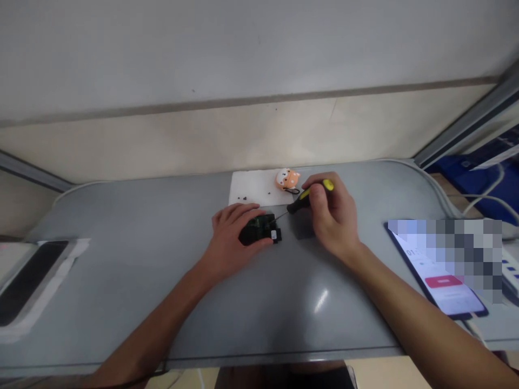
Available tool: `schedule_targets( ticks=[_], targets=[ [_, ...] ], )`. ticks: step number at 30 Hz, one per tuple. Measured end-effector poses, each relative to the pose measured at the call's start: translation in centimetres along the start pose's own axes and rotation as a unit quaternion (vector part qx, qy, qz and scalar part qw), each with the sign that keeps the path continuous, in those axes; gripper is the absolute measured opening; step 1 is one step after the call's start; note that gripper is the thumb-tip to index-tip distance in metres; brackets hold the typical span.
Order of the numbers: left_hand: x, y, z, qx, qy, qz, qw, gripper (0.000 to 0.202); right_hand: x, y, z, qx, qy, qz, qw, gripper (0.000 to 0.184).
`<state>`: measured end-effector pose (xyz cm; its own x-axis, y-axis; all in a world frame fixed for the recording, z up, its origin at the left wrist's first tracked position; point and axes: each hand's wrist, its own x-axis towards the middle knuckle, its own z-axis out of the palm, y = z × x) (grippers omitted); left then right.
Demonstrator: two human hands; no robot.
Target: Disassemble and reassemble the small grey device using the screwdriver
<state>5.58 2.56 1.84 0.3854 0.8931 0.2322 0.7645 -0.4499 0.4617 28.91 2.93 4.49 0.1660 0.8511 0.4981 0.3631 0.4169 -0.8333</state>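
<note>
My left hand is closed around a small dark device with a green circuit board, pressing it down on the grey table. A little white label sits at the device's right end. In my right hand is a black-and-yellow screwdriver, tilted so that its thin shaft points down and left. The shaft's tip reaches the board, but I cannot make out whether it sits in a screw. Beneath the screwdriver and partly hidden by my right hand lies a dark flat piece.
Behind the hands, a white sheet carries several tiny black screws and an orange animal-shaped case with a black clip. A lit phone with a cable lies at the right. At the left edge rests another dark slab.
</note>
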Motion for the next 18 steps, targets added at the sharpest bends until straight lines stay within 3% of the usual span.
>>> schedule_targets(
  ticks=[6,18],
  targets=[
    [-0.48,-0.14,0.45,0.012,-0.036,0.016,0.999,0.053,-0.36,0.24,-0.14,-0.037,-0.037,-0.025,0.998,0.025],
    [-0.86,-0.61,0.62,0.015,-0.028,0.013,0.999,0.046,-0.39,0.4,0.11,-0.054,-0.033,-0.027,0.998,0.028]
  ],
)
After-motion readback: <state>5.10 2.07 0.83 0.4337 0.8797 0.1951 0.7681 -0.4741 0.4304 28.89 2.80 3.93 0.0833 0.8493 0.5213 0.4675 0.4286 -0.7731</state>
